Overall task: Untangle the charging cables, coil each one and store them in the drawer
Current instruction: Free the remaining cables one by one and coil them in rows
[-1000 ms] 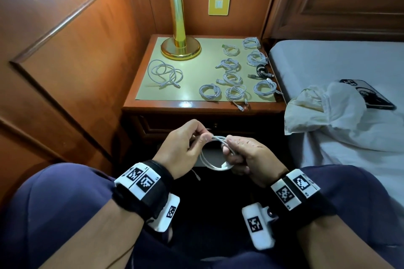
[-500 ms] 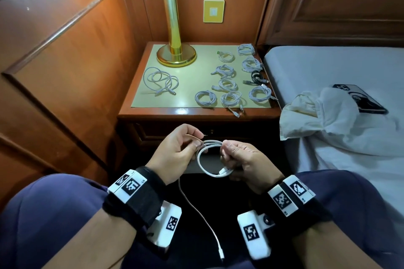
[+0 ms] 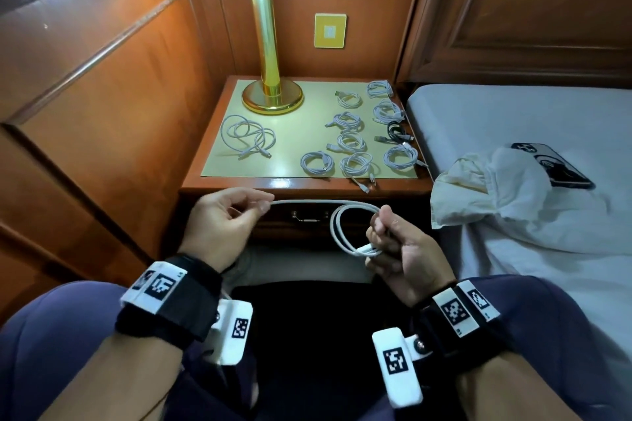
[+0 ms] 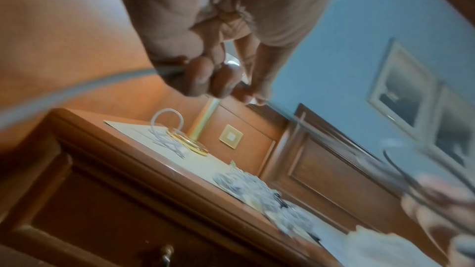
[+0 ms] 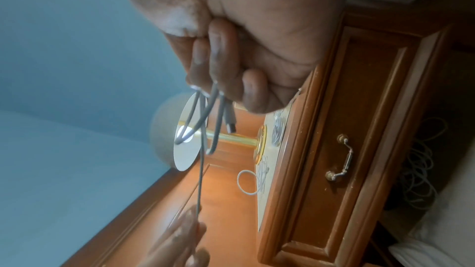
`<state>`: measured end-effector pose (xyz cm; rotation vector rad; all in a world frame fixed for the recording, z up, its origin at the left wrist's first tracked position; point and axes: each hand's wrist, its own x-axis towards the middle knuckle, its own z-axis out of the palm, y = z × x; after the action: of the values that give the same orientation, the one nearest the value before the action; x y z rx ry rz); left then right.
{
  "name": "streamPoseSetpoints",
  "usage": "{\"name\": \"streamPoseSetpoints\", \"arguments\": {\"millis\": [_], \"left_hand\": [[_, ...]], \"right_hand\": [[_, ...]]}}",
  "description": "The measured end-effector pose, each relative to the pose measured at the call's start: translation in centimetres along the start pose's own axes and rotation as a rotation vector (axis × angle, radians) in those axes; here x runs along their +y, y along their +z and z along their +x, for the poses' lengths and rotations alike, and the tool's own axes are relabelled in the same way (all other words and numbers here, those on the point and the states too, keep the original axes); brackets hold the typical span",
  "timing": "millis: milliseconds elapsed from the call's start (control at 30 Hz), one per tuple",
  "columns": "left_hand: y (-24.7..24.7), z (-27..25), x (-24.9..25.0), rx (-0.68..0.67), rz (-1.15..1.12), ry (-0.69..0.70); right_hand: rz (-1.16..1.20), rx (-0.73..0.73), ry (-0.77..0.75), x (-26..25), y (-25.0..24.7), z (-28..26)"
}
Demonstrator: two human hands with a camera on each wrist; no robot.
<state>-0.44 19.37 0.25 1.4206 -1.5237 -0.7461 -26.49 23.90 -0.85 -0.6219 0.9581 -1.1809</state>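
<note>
We see the right hand [image 3: 403, 256] clutching loops of the thin white charging cable [image 3: 342, 232], frame centre; the left hand [image 3: 225, 225] pinches its taut free run.

Open desk [image 3: 307, 126] centre; lamp base [image 3: 272, 100] at 11 o'clock, coiled cables [image 3: 355, 143] at 3 o'clock obstruct.

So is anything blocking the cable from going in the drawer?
Yes: the drawer itself is closed, its handle untouched. The white cable is stretched between the left hand and right hand right in front of it, with nothing else between.
</note>
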Motion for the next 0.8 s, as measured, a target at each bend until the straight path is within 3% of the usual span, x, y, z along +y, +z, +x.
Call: {"name": "streamPoseSetpoints", "arguments": {"millis": [100, 200, 333, 500, 600, 667, 800], "left_hand": [[-1.3, 0.5, -0.7, 0.108, 0.052, -0.035], [-0.3, -0.3, -0.9, 0.081, 0.196, -0.034], [2.9, -2.4, -0.8, -0.169, 0.361, 0.151], [5.6, -4.7, -0.3, -0.572, 0.402, 0.146], [5.7, -5.0, 0.5, -0.707, 0.418, 0.203], [5.3, -4.9, 0.9, -0.710, 0.392, 0.297], [4.6, -4.0, 0.5, -0.566, 0.261, 0.448]], "right_hand": [[0.022, 0.141, -0.040, -0.3, -0.5, 0.4], [-0.006, 0.211, -0.113, -0.2, -0.8, 0.7], [-0.193, 0.218, -0.224, 1.0, -0.6, 1.0], [-0.652, 0.157, -0.409, 3.3, -0.5, 0.9], [-0.760, 0.117, -0.446, 3.7, -0.2, 0.6], [-0.830, 0.089, -0.425, 3.8, 0.0, 0.6], [-0.906, -0.004, -0.249, 3.6, -0.4, 0.9]]}}
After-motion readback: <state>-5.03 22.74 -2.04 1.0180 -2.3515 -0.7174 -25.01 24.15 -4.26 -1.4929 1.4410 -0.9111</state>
